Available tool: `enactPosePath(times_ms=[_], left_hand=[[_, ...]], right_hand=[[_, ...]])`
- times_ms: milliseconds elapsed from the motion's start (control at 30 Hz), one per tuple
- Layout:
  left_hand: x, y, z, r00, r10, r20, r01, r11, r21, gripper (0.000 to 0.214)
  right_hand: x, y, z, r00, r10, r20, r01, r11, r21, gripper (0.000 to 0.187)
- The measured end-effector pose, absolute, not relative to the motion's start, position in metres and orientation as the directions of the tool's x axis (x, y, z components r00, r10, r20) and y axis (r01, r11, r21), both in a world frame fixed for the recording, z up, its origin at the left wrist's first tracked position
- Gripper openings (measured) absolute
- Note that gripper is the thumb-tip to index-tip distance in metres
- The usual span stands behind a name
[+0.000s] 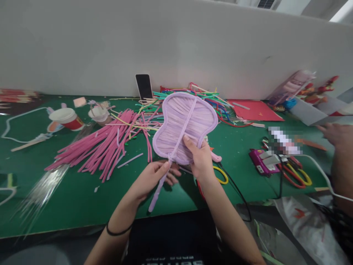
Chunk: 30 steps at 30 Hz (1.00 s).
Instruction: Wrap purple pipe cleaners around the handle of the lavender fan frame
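Observation:
I hold a lilac fan [185,125] made of pipe cleaners upright over the green table [82,195]. My right hand [200,156] grips the fan's lower right edge, thumb pressed on its face. My left hand [154,176] pinches the fan's lilac handle [157,191] where it meets the fan body, fingers closed around it. The handle points down toward me.
A heap of pink pipe cleaners [110,141] lies left of the fan, mixed coloured ones [198,94] behind it. A phone [143,87] leans on the wall. A red cup [67,118], red paper [255,109], glue gun [261,162] and scissors [296,176] surround. Another person's hand [335,134] is at right.

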<state>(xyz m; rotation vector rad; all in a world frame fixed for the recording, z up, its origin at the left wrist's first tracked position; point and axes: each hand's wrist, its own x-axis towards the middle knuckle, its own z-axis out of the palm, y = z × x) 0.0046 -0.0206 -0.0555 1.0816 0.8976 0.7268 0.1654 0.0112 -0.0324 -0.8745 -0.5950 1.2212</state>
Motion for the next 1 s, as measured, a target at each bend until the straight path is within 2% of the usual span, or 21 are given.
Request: enactPosePath(times_ms=[67, 133, 200, 267, 333, 400, 467, 567, 633, 700, 767, 867, 1000], left_hand=[[-0.001, -0.029, -0.052, 0.512, 0.803, -0.306, -0.063, 0.39, 0.919, 0.044], [-0.003, -0.036, -0.05, 0.41, 0.864, -0.292, -0.105, 0.362, 0.926, 0.04], [0.001, -0.039, -0.049, 0.276, 0.932, -0.234, -0.123, 0.275, 0.954, 0.038], [0.008, -0.038, -0.051, 0.18, 0.967, -0.178, -0.099, 0.198, 0.975, 0.036], [0.016, -0.037, -0.053, 0.123, 0.985, -0.121, -0.042, 0.127, 0.991, 0.034], [0.021, -0.035, -0.055, 0.137, 0.989, -0.055, 0.029, 0.052, 0.998, 0.031], [0.021, -0.033, -0.056, 0.209, 0.978, -0.01, 0.083, -0.008, 0.997, 0.028], [0.01, -0.029, -0.058, 0.209, 0.978, -0.014, 0.09, -0.005, 0.996, 0.032], [-0.001, -0.024, -0.06, 0.093, 0.995, -0.04, 0.013, 0.039, 0.999, 0.034], [-0.013, -0.016, -0.063, -0.057, 0.997, -0.061, -0.149, 0.052, 0.987, 0.038], [-0.024, -0.008, -0.067, -0.153, 0.981, -0.117, -0.355, 0.056, 0.933, 0.04], [-0.036, 0.001, -0.073, -0.183, 0.968, -0.173, -0.53, 0.051, 0.846, 0.042], [-0.039, 0.001, -0.073, -0.127, 0.975, -0.185, -0.548, 0.087, 0.832, 0.057]], right_hand=[[0.168, 0.011, -0.031, 0.281, 0.958, -0.064, -0.576, 0.114, -0.81, 0.034], [0.165, 0.006, -0.035, 0.217, 0.971, -0.104, -0.619, 0.054, -0.784, 0.033], [0.156, -0.004, -0.042, 0.063, 0.988, -0.141, -0.626, -0.071, -0.777, 0.039], [0.144, -0.017, -0.048, -0.107, 0.982, -0.153, -0.55, -0.187, -0.814, 0.041], [0.135, -0.025, -0.051, -0.194, 0.973, -0.125, -0.47, -0.204, -0.858, 0.038], [0.133, -0.027, -0.048, -0.129, 0.99, -0.057, -0.412, -0.106, -0.905, 0.034], [0.14, -0.022, -0.041, 0.011, 0.999, 0.03, -0.365, 0.032, -0.93, 0.034], [0.167, -0.013, -0.029, 0.163, 0.978, 0.133, -0.22, 0.167, -0.961, 0.035], [0.189, -0.011, -0.024, 0.195, 0.952, 0.236, 0.077, 0.225, -0.971, 0.031], [0.207, -0.014, -0.02, 0.053, 0.953, 0.299, 0.443, 0.246, -0.862, 0.024], [0.218, -0.018, -0.018, -0.063, 0.96, 0.274, 0.645, 0.249, -0.723, 0.024], [0.221, -0.023, -0.018, -0.114, 0.961, 0.253, 0.718, 0.256, -0.648, 0.025], [0.209, -0.025, -0.021, 0.002, 0.946, 0.325, 0.628, 0.252, -0.736, 0.026]])
